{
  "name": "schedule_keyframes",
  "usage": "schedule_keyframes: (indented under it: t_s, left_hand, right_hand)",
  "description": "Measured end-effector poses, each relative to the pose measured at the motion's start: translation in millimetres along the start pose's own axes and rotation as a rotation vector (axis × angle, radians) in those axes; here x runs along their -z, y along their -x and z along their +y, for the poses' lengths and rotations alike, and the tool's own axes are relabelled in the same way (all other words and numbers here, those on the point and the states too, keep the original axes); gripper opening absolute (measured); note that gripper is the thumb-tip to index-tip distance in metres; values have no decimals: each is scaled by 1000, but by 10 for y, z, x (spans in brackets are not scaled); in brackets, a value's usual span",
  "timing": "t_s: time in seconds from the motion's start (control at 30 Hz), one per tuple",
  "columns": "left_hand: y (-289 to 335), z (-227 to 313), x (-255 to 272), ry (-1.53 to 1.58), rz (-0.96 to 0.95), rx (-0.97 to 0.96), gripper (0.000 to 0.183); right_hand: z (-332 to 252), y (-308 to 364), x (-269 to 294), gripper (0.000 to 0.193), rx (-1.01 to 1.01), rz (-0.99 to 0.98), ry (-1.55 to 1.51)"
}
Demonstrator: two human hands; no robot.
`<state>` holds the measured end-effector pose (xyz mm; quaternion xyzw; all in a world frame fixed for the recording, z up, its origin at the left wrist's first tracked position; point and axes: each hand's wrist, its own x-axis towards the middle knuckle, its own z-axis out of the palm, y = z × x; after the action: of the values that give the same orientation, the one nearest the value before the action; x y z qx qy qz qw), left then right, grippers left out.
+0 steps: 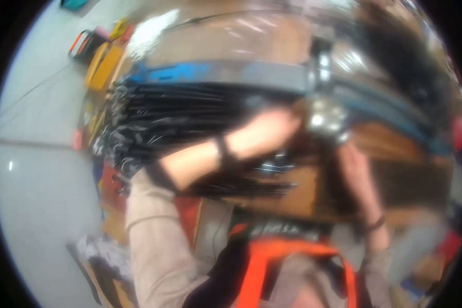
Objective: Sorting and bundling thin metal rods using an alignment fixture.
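Note:
Motion blur softens the whole view. My left hand (272, 128) reaches from the lower left, a dark band on its wrist, to the left side of a shiny round metal part (326, 119). Just below that part is my right hand (355, 167), also with a dark wristband. The fingers of both hands are smeared, so I cannot tell whether either grips the part. Under and left of my left arm lies a bundle of long black rods (174, 105), with clear wrapping at its left ends. A blue-grey metal bar (256, 74) runs along its far side.
Brown cardboard (297, 192) shows below the hands. Clear plastic film (231, 36) covers things at the far side. A yellow case (102, 65) and a black box (87, 45) stand at the far left beside the pale floor (41, 190). A dark blurred shape fills the far right.

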<state>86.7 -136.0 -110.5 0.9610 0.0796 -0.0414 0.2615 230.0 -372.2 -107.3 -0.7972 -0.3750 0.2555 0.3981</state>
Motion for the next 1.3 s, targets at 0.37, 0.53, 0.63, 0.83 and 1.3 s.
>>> schedule_keyframes:
  t_s: [0.37,0.53,0.63,0.83,1.3]
  left_hand:
    - [603,408,325,-174,191,-244,24]
    - [482,666,325,-160,122,-324,26]
    - [405,762,292,-136,94,-301,29]
    - [61,1190,495,-223,42,-370,28]
    - [-1117,1595,630,-362,177,-562,28]
  right_hand:
    - [161,111,-53,21,221,57,-32]
    - [364,223,-95,21,402,201,-190]
    - [318,250,113,25,522,217,107]
    - [280,208,448,32,951,368,435]
    - [1605,-42,2067,29,621,912,598]
